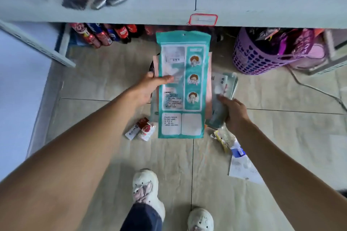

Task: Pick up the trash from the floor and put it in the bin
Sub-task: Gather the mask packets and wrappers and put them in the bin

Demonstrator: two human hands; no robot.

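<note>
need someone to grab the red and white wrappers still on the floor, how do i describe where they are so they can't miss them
Start at the big teal packet held up in the left hand, then look down past its lower left corner to the tiled floor. The red and white wrappers lie there, ahead of the white shoe. The scraps on the other side are yellow, blue and clear.

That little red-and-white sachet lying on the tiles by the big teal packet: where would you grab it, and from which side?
Judging by its pose, pinch the red-and-white sachet across its narrow width from above; it lies flat on the floor, its left side clear, the teal packet crowding its right.
</note>
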